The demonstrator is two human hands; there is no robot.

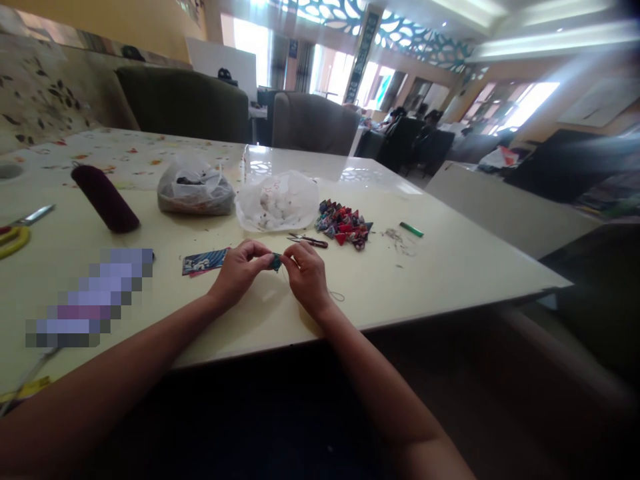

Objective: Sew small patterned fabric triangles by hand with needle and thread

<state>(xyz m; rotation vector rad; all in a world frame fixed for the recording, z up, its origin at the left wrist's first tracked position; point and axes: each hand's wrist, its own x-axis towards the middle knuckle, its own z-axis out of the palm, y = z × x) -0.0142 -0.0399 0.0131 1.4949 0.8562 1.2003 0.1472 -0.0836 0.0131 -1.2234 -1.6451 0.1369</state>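
Between the fingertips of both hands is a small piece of dark teal fabric (276, 262). My left hand (243, 267) pinches its left side, and my right hand (304, 272) is closed at its right side. A thin thread (336, 295) loops onto the table by my right wrist. Whether a needle is in the fingers is too small to tell. Blue patterned fabric pieces (204, 263) lie flat beside my left hand. Just beyond my right hand rest thread snips (309, 241) with dark red handles. Behind them sits a pile of small stuffed fabric triangles (345, 223).
A clear bag (195, 190) with dark contents and a white bag of stuffing (277, 202) stand farther back. At left are a dark maroon roll (106, 199), yellow-handled scissors (17, 237) and a blurred-out device (95, 300). A green object (411, 229) lies right, near thread scraps (397, 241).
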